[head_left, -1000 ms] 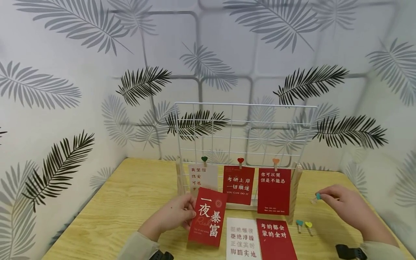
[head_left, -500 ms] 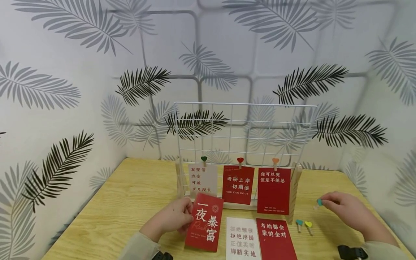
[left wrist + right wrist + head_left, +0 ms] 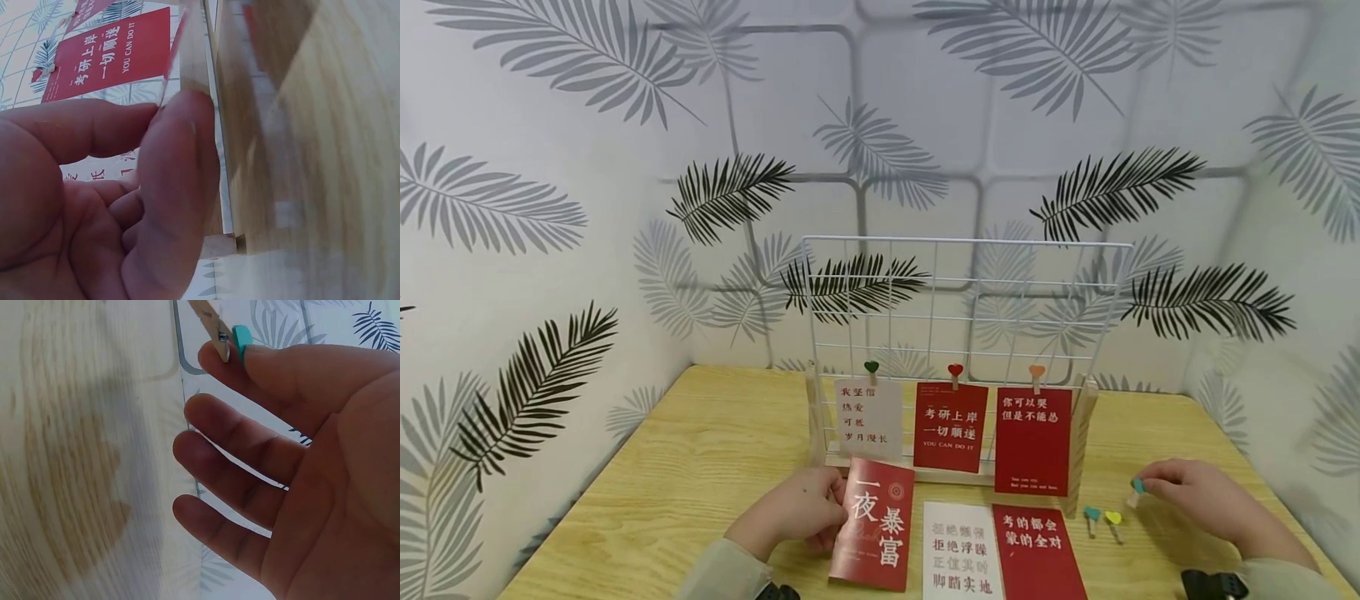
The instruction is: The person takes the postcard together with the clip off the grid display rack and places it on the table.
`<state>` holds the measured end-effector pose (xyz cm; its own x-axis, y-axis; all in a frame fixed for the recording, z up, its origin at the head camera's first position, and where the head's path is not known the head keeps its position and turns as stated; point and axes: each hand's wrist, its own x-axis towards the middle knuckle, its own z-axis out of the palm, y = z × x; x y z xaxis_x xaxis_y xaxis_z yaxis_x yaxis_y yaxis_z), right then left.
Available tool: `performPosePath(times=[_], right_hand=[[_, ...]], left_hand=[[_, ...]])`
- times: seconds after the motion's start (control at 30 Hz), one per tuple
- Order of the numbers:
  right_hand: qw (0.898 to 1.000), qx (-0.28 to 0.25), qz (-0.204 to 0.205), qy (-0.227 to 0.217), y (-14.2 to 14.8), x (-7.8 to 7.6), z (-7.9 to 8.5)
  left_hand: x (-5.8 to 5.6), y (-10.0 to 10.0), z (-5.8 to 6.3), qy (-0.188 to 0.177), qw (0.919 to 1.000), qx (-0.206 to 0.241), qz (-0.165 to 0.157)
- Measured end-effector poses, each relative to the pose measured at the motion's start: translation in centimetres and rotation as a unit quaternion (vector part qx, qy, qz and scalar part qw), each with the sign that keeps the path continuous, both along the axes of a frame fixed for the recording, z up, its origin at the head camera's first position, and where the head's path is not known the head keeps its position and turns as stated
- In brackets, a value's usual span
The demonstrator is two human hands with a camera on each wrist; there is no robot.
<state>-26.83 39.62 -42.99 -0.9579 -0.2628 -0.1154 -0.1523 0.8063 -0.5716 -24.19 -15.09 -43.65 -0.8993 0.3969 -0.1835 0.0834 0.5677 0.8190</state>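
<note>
My left hand [image 3: 801,510] pinches a red card [image 3: 874,525] by its left edge, in front of the wire grid rack. White lettering covers the card's face, which tilts up toward the head camera. In the left wrist view the card shows almost edge-on between thumb and forefinger. Over the right side of the table, my right hand [image 3: 1198,498] pinches a small wooden clothespin [image 3: 215,331] with a teal top between thumb and forefinger; its other fingers are spread loosely.
The white wire grid [image 3: 962,283] in wooden feet carries a white card [image 3: 869,417] and two red cards under heart-topped clips. A white card [image 3: 961,550] and a red card [image 3: 1037,554] lie on the table. Beside them lie a teal clothespin [image 3: 1092,521] and a yellow clothespin [image 3: 1113,527].
The left hand has lowered the red card slightly, uncovering the white card's bottom line on the grid. My right hand has moved down toward the table with the clothespin, which now points more downward.
</note>
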Motion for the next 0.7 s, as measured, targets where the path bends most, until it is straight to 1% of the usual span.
performPosePath(times=[0.07,0.2,0.3,0.4,0.5,0.6,0.7], right_hand=[[1.0,0.002,0.007,0.003,0.0,0.0,-0.1],[1.0,0.008,0.019,0.001,0.0,0.0,-0.4],[0.999,0.012,0.034,-0.012,0.0,-0.1,-0.7],[0.999,0.017,0.049,-0.01,-0.1,-0.1,-1.0],[0.998,0.035,0.053,0.015,-0.5,-0.1,-1.2],[0.996,0.056,0.05,0.042,-1.0,-0.1,-1.4],[0.995,0.072,0.048,0.058,-1.3,-0.3,-1.6]], left_hand=[[0.1,0.1,-0.1,-0.015,0.9999,0.003,-0.003],[0.2,0.3,-0.4,-0.037,0.9992,-0.008,-0.011],[0.3,0.4,-0.7,-0.041,0.9989,-0.021,-0.011],[0.3,0.6,-1.0,-0.038,0.9988,-0.026,-0.013],[0.3,0.7,-1.2,-0.037,0.9987,-0.03,-0.015],[0.4,0.8,-1.3,-0.04,0.9985,-0.036,-0.013],[0.4,0.8,-1.2,-0.041,0.9983,-0.041,-0.008]])
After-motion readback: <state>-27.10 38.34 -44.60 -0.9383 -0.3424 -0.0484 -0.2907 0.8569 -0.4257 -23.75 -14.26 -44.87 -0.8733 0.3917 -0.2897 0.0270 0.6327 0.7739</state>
